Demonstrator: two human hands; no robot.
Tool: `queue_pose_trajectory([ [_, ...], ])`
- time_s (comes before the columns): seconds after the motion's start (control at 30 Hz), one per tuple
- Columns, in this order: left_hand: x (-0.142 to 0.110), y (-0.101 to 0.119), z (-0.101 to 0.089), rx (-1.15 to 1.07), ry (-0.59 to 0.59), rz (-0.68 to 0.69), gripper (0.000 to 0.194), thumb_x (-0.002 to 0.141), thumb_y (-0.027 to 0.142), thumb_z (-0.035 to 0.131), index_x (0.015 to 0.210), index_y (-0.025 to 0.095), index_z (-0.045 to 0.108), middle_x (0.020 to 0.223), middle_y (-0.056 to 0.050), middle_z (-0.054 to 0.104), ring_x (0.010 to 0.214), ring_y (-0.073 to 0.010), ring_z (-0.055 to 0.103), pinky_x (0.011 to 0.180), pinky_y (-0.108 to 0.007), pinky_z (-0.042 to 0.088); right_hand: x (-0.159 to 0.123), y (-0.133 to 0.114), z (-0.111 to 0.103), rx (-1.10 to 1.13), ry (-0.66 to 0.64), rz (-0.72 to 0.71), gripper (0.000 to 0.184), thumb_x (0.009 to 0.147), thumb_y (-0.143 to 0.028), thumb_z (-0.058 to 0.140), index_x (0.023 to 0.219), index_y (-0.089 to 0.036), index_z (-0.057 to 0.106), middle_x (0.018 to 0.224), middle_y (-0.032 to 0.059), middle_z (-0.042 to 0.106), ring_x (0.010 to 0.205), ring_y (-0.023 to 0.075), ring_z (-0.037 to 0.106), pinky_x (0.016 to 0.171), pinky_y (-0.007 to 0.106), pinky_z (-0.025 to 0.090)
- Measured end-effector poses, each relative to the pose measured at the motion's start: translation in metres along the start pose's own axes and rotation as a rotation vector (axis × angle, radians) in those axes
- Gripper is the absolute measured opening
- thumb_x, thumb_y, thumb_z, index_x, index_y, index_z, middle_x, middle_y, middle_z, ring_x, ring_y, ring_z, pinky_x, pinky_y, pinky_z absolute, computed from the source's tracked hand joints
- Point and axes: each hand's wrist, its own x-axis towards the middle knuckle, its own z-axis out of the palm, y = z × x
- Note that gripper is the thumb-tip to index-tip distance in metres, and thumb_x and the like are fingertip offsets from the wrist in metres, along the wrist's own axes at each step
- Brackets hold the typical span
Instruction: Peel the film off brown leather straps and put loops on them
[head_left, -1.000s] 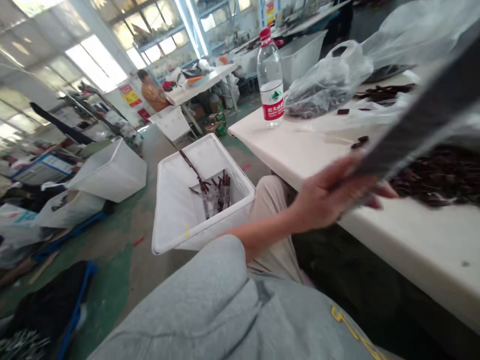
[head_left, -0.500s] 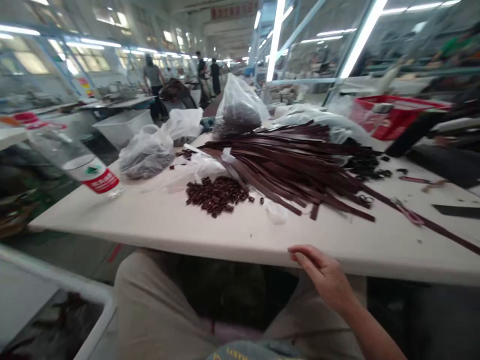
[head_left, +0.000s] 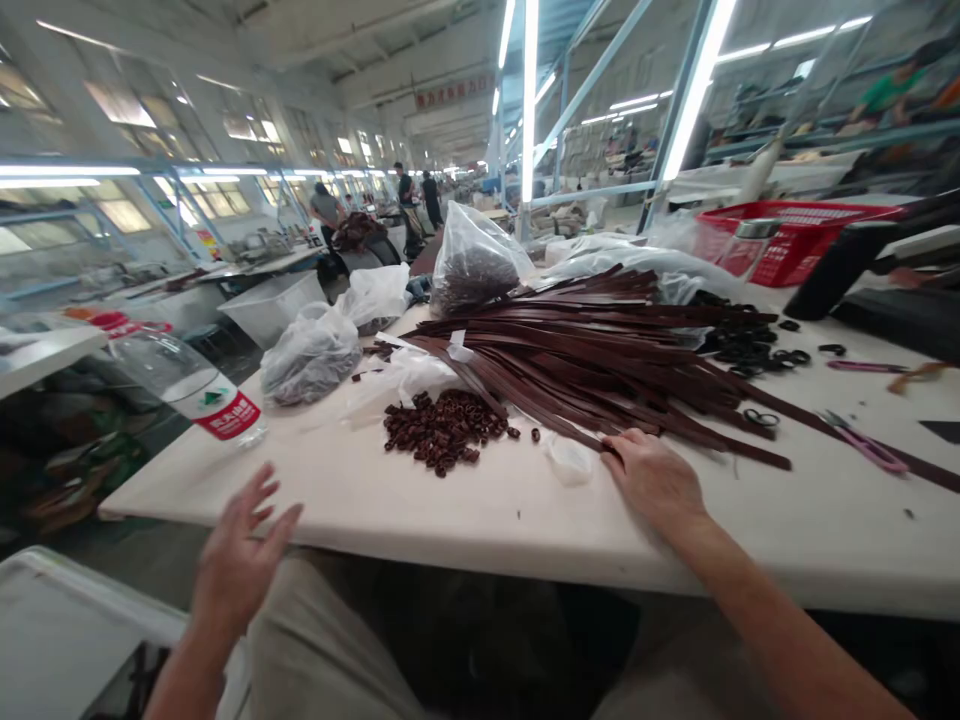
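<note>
Strip (head_left: 564, 429) partly hidden (right grip (head_left: 656, 482)), bin (head_left: 94, 588) cropped, worker (head_left: 889, 95) blurred

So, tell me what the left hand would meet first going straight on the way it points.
Probably the clear plastic bag, with the left hand passing close to the bottle; depth is unclear, so it might brush that first.

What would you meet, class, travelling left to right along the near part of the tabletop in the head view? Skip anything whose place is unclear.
Plastic water bottle → translucent plastic bag → pile of small dark-brown loops → crumpled white plastic scrap → right hand → pink-handled scissors.
</note>
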Motion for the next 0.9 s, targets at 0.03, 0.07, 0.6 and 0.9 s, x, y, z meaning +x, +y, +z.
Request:
queue_pose_trajectory([
  [0.03, -0.004, 0.003, 0.015, -0.039, -0.067, 0.023, 0.062, 0.086, 0.049, 0.061, 0.140, 0.022, 0.046, 0.130, -0.012, 0.060, 0.109, -0.0282, 0.066, 0.088, -0.045, 0.059, 0.003, 0.001, 0.001, -0.009, -0.005, 0.005, 0.022, 0.092, -0.023, 0.049, 0.094, -0.019, 0.071, 0.096, 0.0110, 0.070, 0.091, 0.0278, 0.064, 0.078, 0.037, 0.048],
  [0.07, -0.008, 0.011, 0.031, -0.081, -0.129, 0.057, 0.060, 0.087, 0.045, 0.060, 0.141, 0.022, 0.046, 0.134, -0.013, 0.058, 0.114, -0.0279, 0.064, 0.092, -0.045, 0.058, 0.005, 0.003, 0.002, -0.013, -0.013, 0.008, 0.021, 0.091, -0.024, 0.051, 0.093, -0.019, 0.072, 0.095, 0.0103, 0.070, 0.089, 0.0271, 0.065, 0.076, 0.036, 0.048],
  [0.6, -0.042, 0.091, 0.171, -0.110, -0.274, 0.454, 0.045, 0.092, 0.025, 0.055, 0.137, 0.019, 0.054, 0.138, -0.013, 0.059, 0.128, -0.0254, 0.057, 0.106, -0.042, 0.050, 0.113, 0.059, -0.006, -0.046, 0.182, 0.049, 0.035, 0.096, -0.029, 0.045, 0.124, -0.017, 0.062, 0.135, 0.0117, 0.061, 0.115, 0.0250, 0.061, 0.094, 0.034, 0.048],
  [0.9, -0.048, 0.089, 0.177, -0.069, -0.147, 0.515, 0.037, 0.091, 0.022, 0.055, 0.127, 0.021, 0.063, 0.123, -0.010, 0.069, 0.114, -0.0237, 0.066, 0.098, -0.037, 0.057, 0.166, 0.057, 0.013, -0.250, 0.049, -0.013, 0.025, 0.085, -0.030, 0.065, 0.107, -0.017, 0.068, 0.105, 0.0139, 0.070, 0.095, 0.0281, 0.063, 0.078, 0.036, 0.043],
])
